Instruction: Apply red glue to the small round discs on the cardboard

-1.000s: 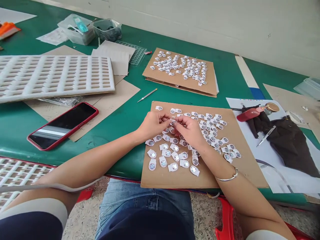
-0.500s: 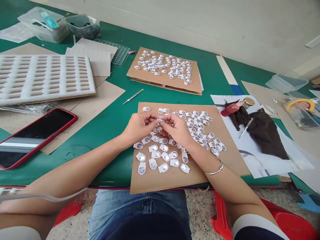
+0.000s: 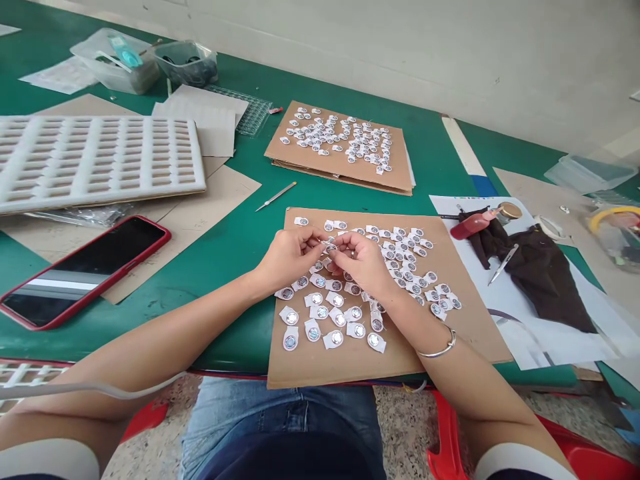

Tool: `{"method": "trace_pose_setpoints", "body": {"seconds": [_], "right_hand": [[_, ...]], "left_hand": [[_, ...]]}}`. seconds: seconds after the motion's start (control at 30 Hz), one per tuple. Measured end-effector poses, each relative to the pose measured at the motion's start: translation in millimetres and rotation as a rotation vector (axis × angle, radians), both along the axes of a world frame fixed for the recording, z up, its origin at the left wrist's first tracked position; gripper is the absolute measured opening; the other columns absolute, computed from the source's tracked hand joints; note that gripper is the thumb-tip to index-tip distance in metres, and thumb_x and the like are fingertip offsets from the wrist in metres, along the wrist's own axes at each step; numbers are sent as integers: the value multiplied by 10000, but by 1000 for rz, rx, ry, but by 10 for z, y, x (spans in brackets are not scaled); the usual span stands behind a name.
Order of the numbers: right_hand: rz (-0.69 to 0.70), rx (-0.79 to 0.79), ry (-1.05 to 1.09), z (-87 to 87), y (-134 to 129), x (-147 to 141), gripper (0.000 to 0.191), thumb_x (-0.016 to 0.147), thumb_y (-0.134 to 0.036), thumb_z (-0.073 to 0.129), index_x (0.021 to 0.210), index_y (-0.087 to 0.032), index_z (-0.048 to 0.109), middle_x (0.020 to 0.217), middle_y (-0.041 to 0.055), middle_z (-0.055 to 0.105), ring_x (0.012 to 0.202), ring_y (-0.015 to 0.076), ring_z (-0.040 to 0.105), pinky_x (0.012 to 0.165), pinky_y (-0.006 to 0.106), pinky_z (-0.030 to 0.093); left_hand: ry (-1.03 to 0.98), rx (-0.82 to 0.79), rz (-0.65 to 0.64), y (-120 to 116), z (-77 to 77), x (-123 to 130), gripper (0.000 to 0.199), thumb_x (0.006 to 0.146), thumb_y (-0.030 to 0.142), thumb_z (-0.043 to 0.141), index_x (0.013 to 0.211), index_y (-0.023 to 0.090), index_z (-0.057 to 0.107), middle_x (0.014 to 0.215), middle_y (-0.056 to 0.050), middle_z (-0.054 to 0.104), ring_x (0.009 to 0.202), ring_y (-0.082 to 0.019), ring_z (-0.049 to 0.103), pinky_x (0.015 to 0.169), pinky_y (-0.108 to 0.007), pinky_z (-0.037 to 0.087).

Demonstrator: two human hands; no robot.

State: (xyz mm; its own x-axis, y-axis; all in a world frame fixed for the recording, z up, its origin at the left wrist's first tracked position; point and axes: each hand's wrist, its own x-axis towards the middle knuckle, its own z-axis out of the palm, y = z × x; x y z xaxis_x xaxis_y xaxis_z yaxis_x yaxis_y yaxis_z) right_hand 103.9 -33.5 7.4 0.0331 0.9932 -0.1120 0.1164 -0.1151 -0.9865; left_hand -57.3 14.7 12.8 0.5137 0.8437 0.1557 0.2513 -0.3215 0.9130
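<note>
My left hand and my right hand meet above a brown cardboard sheet. Between their pinched fingertips is a small white tag with a round dark-and-silver disc, gripped from both sides. Many similar tags lie on the sheet around and below my hands, among them one near the front left. Some of the tags are hidden under my right hand and forearm.
Behind the sheet is a cardboard stack bearing more tags. Tweezers, a red-cased phone and a white slotted tray lie left. A red bottle and dark cloth are at right.
The whole view has shifted, so the table things appear a little farther right. My hands keep the same pinching hold on the small tag.
</note>
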Motion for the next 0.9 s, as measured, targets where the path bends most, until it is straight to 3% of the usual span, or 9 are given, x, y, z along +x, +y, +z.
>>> {"method": "trace_pose_setpoints", "body": {"seconds": [0.3,0.63,0.9], "right_hand": [[-14,13,-4,4,-7,0,269,731,-352,651,853,-142,534,672,-3,585,552,110,615,478,209,533],[49,55,64,-17,-18,11,277,808,-411,588,878,-155,508,643,-5,587,550,115,618,495,234,559],[14,88,43,-3,-26,12,287,800,-391,606,944,-169,496,731,-5,587,566,104,619,492,218,548]], "left_hand": [[29,78,-9,2,8,-7,149,797,242,571,891,148,639,769,-15,667,667,-96,618,594,-177,501],[-64,-58,-57,2,27,-6,153,807,257,576,884,129,609,761,-31,638,628,-93,595,540,-179,499],[-115,-178,-129,16,50,-17,159,822,270,579,893,128,581,662,-11,604,557,-95,590,525,-196,503]]}}
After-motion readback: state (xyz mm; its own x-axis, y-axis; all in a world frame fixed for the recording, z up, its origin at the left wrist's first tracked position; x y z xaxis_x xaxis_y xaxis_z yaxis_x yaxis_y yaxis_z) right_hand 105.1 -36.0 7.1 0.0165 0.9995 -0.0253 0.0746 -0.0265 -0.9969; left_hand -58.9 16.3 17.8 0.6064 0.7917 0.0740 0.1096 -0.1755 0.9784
